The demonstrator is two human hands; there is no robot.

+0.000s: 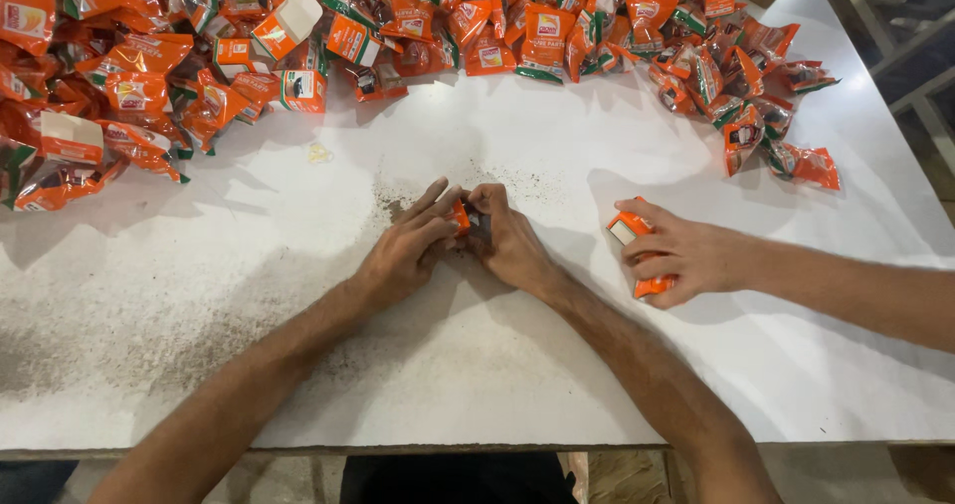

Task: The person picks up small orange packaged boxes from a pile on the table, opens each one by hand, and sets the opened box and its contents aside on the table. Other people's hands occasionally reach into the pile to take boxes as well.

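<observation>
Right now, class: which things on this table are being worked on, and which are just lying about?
In hand:
- small orange packet, pinched between the left hand and right hand
- orange carton under a co-worker's hand

Lying about:
- heap of orange packets along the far edge
- dark crumbs and a pale scrap on the white table

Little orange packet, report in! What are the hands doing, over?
Left hand and right hand both pinch the small orange packet. Packet just above the white table. Another person's hand holds an orange box close by.
</observation>
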